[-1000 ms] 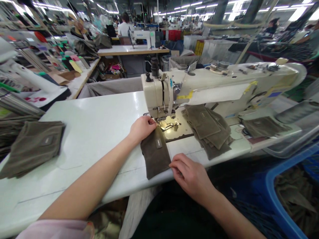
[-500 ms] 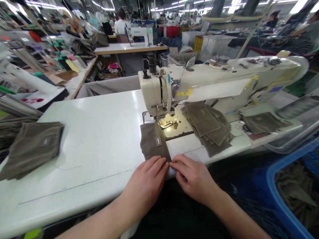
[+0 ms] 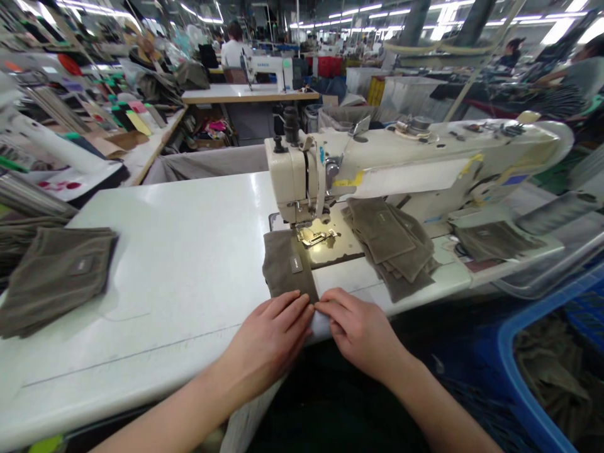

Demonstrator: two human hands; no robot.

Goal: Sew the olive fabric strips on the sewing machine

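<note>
Left hand (image 3: pixel 274 336): fingers close together, laid over the near edge of a brown cloth piece (image 3: pixel 282 270); thumb hidden, so cannot tell whether it pinches or only presses. Right hand (image 3: pixel 361 327): narrow, thumb and forefinger closed on the cloth's near right corner. Fingertips of both hands almost meet there.

Cloth piece lies flat at the near edge of the pale counter (image 3: pixel 189 251), its far end just beside the needle area of a cream sewing machine (image 3: pixel 290 176). Small label (image 3: pixel 296 264) on it, toward the right side; lettering too small to read.

Right of the cloth: shiny metal plate (image 3: pixel 333 253), then a fanned pile of brown pieces (image 3: pixel 384 234) under the machine arm. Farther right, more brown cloth (image 3: pixel 493 240) near the machine's base. Near right, below counter level, a blue basket (image 3: pixel 507 352) with crumpled brown cloth (image 3: pixel 552 368) inside.

Left end of counter: a stack of brown pieces (image 3: pixel 56 277), the top one labelled. Far side: second sewing machine (image 3: pixel 268 65), a person in white (image 3: pixel 233 51) just left of it.
</note>
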